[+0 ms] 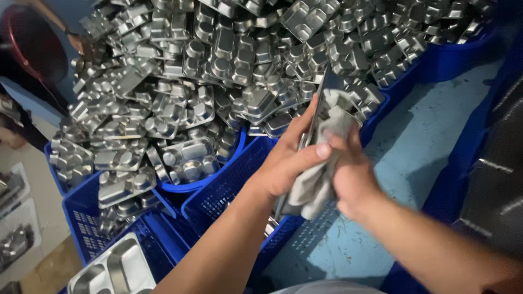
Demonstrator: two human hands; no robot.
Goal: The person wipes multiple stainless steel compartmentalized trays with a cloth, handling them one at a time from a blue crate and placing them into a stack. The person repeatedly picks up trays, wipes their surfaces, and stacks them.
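Steel tray [318,106] held edge-up over blue crates [229,185] | left hand [286,160] grip clamped on tray edge | right hand [351,177] grip pinching grey cloth [316,185] against it | advice: steady tray, wipe full length firmly

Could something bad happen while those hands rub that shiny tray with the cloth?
Maybe. The left hand grips the steel tray by its thin edge, so it might slip or nick a finger while the right hand rubs it with the grey cloth. Also, the heap of trays is stacked high above the blue crates, so a bump could possibly send some sliding down.
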